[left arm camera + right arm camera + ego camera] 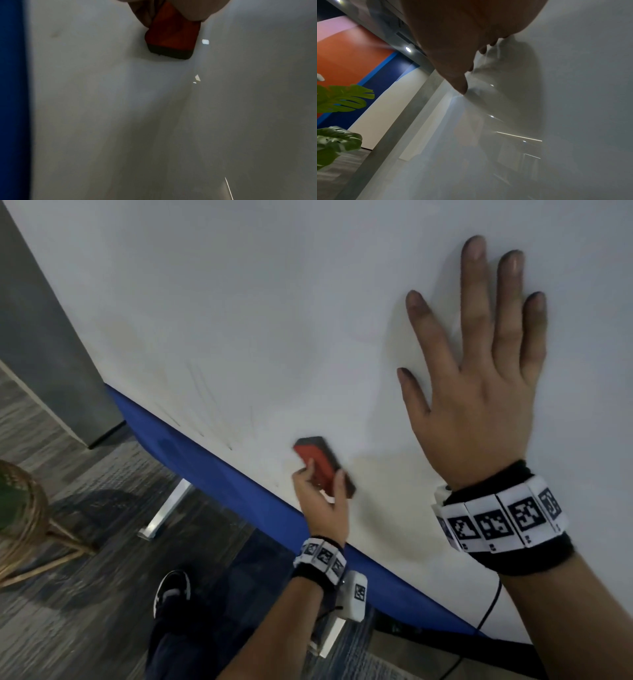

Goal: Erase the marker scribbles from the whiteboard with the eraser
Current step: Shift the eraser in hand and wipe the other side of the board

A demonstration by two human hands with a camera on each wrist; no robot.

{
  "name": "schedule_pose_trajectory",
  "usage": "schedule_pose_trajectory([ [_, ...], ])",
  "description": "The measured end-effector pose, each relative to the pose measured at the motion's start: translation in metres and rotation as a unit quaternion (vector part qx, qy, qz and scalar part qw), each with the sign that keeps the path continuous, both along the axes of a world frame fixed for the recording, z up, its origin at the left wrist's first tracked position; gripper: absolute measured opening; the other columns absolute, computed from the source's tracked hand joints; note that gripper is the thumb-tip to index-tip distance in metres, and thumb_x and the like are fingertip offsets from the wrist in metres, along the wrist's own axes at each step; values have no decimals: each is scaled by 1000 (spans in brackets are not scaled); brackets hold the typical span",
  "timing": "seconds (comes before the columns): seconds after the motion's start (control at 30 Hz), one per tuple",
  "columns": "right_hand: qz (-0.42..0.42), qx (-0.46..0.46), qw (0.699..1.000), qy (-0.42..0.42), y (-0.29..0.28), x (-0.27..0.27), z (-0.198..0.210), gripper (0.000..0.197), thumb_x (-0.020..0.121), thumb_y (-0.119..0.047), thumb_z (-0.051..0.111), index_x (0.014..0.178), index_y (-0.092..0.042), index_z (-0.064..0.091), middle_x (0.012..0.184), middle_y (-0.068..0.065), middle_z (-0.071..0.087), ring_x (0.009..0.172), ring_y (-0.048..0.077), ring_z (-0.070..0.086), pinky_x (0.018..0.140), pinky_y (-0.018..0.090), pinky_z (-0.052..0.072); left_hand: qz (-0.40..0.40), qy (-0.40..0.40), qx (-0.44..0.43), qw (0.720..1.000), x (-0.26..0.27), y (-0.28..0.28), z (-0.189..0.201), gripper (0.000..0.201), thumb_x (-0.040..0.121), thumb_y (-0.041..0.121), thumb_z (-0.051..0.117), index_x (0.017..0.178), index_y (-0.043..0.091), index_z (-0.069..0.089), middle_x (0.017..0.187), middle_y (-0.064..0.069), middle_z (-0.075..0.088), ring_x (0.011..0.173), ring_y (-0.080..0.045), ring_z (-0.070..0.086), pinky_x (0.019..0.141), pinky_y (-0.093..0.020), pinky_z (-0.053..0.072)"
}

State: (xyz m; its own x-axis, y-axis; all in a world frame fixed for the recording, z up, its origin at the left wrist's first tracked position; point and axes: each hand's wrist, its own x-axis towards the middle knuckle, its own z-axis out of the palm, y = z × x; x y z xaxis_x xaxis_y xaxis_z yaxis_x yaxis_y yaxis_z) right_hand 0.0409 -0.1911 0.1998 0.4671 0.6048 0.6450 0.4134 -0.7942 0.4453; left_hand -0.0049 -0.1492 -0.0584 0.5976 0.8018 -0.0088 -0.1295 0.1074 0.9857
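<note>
A large whiteboard (pixel 274 302) with a blue lower edge (pixel 212 470) fills the head view. My left hand (pixel 322 505) grips a red eraser (pixel 320 465) with a dark felt pad, pressed against the board just above the blue edge. The left wrist view shows the eraser (pixel 171 33) flat on the white surface (pixel 120 121). Faint thin marker streaks (pixel 202 398) remain up and left of the eraser. My right hand (pixel 479 364) lies flat on the board with fingers spread; its fingertips (pixel 462 88) touch the surface (pixel 573 94).
A grey pillar (pixel 44 344) stands left of the board. A woven basket stand with a plant (pixel 20 508) sits on the grey floor at far left. A metal board leg (pixel 168 508) and my dark shoe (pixel 171 587) are below. Green leaves (pixel 342 98) show in the right wrist view.
</note>
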Motion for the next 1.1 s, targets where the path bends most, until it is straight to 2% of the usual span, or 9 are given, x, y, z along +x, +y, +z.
schedule_pose_trajectory([
  [0.1, -8, 4, 1000, 0, 4, -1, -4, 62, 99, -31, 60, 156, -21, 38, 163, 23, 27, 150, 46, 25, 125, 53, 11, 76, 120, -203, 969, 11, 18, -58, 41, 104, 23, 59, 139, 8, 42, 121, -5, 58, 108, -26, 63, 85, -33, 55],
  [0.17, -18, 3, 1000, -7, 7, -1, -7, 62, 100, -31, 59, 157, -21, 38, 163, 24, 27, 150, 47, 26, 125, 54, 12, 79, 222, -397, 887, 23, 43, -102, 53, 106, 30, 56, 147, 1, 40, 133, -12, 55, 120, -35, 58, 95, -39, 48],
  [0.23, -23, 3, 1000, -14, 8, -1, -11, 60, 101, -31, 57, 157, -21, 38, 163, 24, 27, 150, 48, 26, 124, 55, 12, 84, 278, -473, 832, 33, 68, -128, 58, 105, 35, 55, 149, 0, 41, 142, -19, 54, 123, -37, 56, 103, -45, 47],
  [0.37, -25, 19, 999, -16, 11, 1, -16, 56, 102, -31, 56, 155, -20, 42, 162, 26, 29, 148, 50, 27, 123, 58, 14, 142, 186, -295, 926, 44, 76, -85, 45, 106, 24, 55, 142, 0, 44, 129, -16, 60, 115, -32, 61, 103, -44, 51],
  [0.5, -27, 57, 998, -20, 20, 3, -22, 49, 102, -30, 55, 149, -18, 49, 158, 30, 33, 145, 55, 31, 120, 63, 18, 109, -6, -75, 991, 33, 80, -19, 44, 103, 33, 60, 141, 16, 45, 125, -9, 57, 104, -20, 59, 84, -29, 57],
  [0.6, -30, 74, 997, -13, 25, 2, -27, 47, 102, -31, 54, 148, -18, 51, 158, 30, 32, 145, 55, 30, 120, 64, 18, 97, 1, 9, 995, 31, 99, -33, 45, 101, 32, 63, 141, 18, 47, 124, -8, 56, 100, -18, 56, 81, -24, 53],
  [0.8, -42, 79, 996, 8, 28, 2, -31, 52, 103, -33, 51, 153, -18, 43, 161, 31, 26, 146, 56, 25, 121, 64, 14, 72, 195, -178, 962, 25, 121, -90, 40, 103, 31, 60, 133, 11, 45, 114, -9, 64, 107, -40, 67, 82, -38, 54],
  [0.93, -44, 83, 995, 19, 31, 0, -35, 54, 103, -34, 50, 153, -17, 40, 161, 32, 24, 146, 58, 22, 120, 68, 15, 102, 33, -65, 992, 31, 123, -15, 44, 101, 33, 64, 139, 17, 48, 124, -2, 61, 111, -24, 62, 95, -40, 57],
  [1.1, -15, 96, 995, 30, 36, -5, -42, 52, 96, -28, 58, 147, -22, 51, 160, 33, 24, 145, 61, 21, 122, 67, 13, 76, -57, 116, 989, 33, 152, 36, 49, 96, 33, 68, 140, 30, 47, 128, 3, 52, 118, -28, 55, 102, -45, 51],
])
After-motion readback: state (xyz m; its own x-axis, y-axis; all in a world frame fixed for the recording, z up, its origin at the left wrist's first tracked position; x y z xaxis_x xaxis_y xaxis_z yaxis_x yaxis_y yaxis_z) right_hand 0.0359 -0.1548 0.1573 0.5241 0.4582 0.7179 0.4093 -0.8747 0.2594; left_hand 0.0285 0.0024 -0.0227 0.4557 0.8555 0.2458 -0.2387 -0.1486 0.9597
